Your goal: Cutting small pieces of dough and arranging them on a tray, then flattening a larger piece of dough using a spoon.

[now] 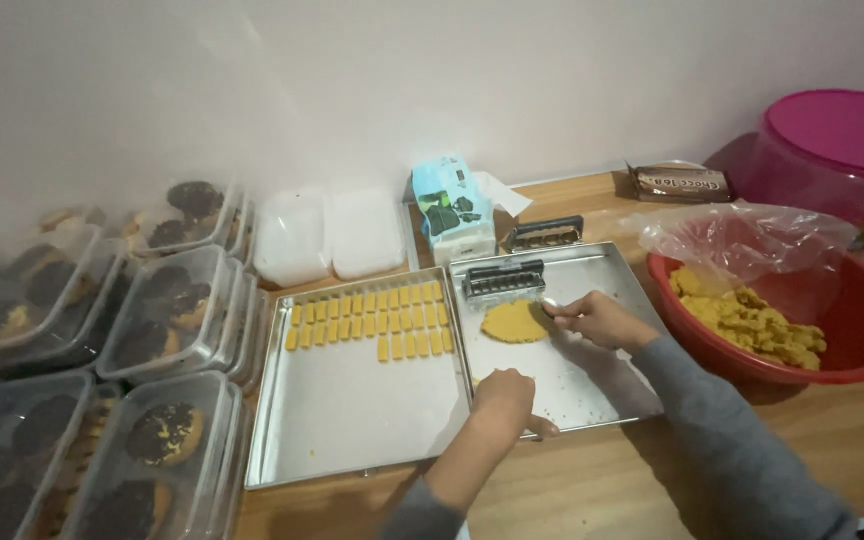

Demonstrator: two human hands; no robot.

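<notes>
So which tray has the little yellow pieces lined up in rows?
The left metal tray. The right tray, under both hands, holds only a flat round dough patty.

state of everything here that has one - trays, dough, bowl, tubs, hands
left tray: part filled, rows of cut dough pieces at far end
right tray: holds flattened dough disc and roller cutter
red bowl: part full of crumbly dough, plastic bag open
pink tub: lidded
clear cookie boxes: closed, stacked
left hand: resting on right tray's edge
right hand: fingers at dough disc's edge
</notes>
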